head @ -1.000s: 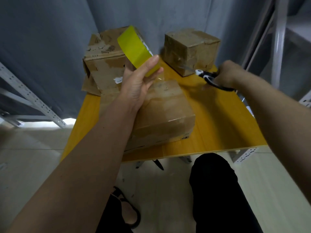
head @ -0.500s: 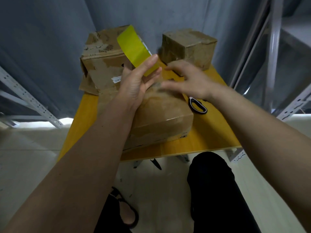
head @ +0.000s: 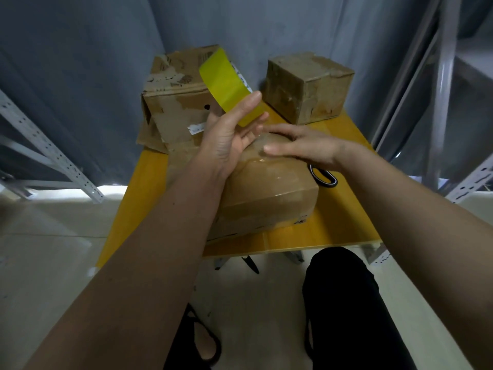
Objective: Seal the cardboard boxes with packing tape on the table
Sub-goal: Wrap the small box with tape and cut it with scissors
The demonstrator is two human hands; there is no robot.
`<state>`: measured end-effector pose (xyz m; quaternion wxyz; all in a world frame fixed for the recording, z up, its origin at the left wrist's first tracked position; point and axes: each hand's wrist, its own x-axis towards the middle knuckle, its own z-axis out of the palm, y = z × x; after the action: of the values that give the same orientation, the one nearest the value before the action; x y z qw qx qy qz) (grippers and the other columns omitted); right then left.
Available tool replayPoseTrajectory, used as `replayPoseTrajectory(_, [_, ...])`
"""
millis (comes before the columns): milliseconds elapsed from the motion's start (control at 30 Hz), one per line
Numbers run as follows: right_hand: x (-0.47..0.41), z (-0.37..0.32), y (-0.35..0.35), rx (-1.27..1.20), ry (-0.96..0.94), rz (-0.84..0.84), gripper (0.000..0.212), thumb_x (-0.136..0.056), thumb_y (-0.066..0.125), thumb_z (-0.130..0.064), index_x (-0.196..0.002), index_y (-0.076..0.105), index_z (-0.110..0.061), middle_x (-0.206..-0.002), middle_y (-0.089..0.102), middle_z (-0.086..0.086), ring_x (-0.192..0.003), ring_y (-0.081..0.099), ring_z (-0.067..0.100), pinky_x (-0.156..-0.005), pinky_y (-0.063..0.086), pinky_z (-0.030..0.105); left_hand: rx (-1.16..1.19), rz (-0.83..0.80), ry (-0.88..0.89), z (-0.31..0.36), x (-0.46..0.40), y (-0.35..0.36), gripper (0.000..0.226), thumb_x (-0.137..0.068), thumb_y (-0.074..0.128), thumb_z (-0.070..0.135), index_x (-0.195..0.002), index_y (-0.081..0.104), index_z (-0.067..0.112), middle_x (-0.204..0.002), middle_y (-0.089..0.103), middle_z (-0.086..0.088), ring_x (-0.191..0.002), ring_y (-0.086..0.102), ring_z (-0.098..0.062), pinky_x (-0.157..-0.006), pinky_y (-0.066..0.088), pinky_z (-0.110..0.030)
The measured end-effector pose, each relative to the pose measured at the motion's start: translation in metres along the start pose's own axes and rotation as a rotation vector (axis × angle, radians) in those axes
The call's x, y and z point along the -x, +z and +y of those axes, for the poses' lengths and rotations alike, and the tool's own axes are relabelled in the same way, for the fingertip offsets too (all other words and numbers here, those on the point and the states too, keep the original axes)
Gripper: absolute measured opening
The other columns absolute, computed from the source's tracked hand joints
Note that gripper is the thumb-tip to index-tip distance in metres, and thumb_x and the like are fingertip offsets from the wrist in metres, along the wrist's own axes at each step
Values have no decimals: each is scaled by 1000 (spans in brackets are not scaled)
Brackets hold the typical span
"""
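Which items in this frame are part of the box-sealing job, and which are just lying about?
Part of the job:
- tape roll, held by the left hand
- near box, pressed flat by the right hand
- scissors on the table

Lying about:
- worn box
- small box
- metal shelving

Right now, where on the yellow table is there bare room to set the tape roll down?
Bare yellow table: right strip beyond the black-handled scissors, and left edge beside the near cardboard box. Crowded at back: torn box, small cube box.

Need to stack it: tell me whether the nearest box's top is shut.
Shut: the nearest box shows flat, glossy taped top; right hand lies on it.
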<state>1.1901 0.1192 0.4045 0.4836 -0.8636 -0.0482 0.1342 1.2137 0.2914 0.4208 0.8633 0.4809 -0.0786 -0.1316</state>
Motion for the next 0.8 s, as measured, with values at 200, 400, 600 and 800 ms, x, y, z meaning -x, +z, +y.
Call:
replayPoseTrajectory(200, [1,-16,3,40,-109,306,37,-93,61,-19,-130,59,-15,-133,57,8,-125,51,20,-108,40,35,-9,-15,-19,16,10,1,42,-85,71,15,-123,55,17,-105,67,-3,-86,71,-21,-74,54,-26])
replayPoseTrajectory(400, [6,-84,20,-608,-257,124,32,-85,54,6,-114,60,-6,-94,69,7,-85,68,16,-77,56,29,-94,-26,105,53,29,-18,66,-83,70,17,-141,43,4,-109,62,-11,-86,66,-22,-81,56,-34])
replayPoseTrajectory(600, [7,-109,49,-649,-188,146,32,-79,67,9,-108,57,0,-80,66,14,-64,63,21,-46,43,20,-216,-29,134,68,50,-38,76,-77,69,24,-144,38,6,-117,59,-13,-98,62,-28,-106,43,-52])
replayPoseTrajectory(800, [8,-110,61,-445,-115,163,13,-75,73,4,-78,65,-6,-58,68,5,-50,62,10,-40,41,14,-274,-56,166,67,62,-57,82,-71,82,21,-141,42,7,-127,62,-17,-107,68,-31,-86,57,-47])
